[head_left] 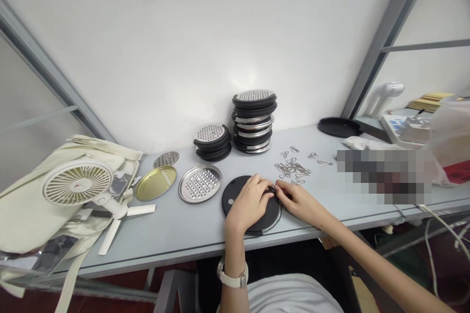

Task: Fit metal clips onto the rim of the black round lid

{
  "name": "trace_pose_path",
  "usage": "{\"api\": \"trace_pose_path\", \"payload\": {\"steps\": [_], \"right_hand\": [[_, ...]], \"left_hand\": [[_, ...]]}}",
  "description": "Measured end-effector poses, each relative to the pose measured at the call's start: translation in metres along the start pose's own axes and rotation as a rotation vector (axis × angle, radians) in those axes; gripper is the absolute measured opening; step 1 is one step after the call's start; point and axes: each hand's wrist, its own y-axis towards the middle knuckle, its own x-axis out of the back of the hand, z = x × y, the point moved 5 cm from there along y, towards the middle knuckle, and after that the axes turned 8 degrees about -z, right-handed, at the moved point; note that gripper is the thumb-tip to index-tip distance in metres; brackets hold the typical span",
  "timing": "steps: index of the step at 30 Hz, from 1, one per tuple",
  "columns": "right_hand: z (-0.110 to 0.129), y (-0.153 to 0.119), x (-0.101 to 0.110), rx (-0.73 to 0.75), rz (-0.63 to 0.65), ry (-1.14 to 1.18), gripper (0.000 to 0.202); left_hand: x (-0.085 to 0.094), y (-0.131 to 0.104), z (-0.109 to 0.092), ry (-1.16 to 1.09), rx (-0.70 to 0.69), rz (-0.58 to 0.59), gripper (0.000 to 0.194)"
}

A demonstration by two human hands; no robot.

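Observation:
My left hand (248, 203) lies flat on a round black disc (235, 193) with a metal rim, on the grey table (176, 230) near its front edge. My right hand (295, 199) meets it at the disc's right edge. The fingertips of both hands pinch a small dark part there; it is too small to make out. A pile of small metal clips (293, 168) lies just behind the hands. A perforated steel disc (200, 183) and a gold-coloured lid (156, 182) lie to the left.
Two stacks of black-and-steel discs (254, 121) (212, 142) stand at the back by the white wall. A cream bag with a small white fan (78, 183) fills the left end. A black pan (340, 127), boxes and cables are on the right.

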Motion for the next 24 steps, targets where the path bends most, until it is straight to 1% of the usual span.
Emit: {"api": "trace_pose_path", "payload": {"steps": [10,24], "right_hand": [[-0.0031,0.0008,0.0004,-0.014,0.022,0.061,0.029],[-0.0055,0.0018,0.0006,-0.031,0.033,0.090,0.030]], "left_hand": [[0.0002,0.0000,-0.0012,0.002,-0.015,0.008,0.020],[0.0001,0.0003,-0.0015,-0.011,-0.024,0.016,0.019]]}}
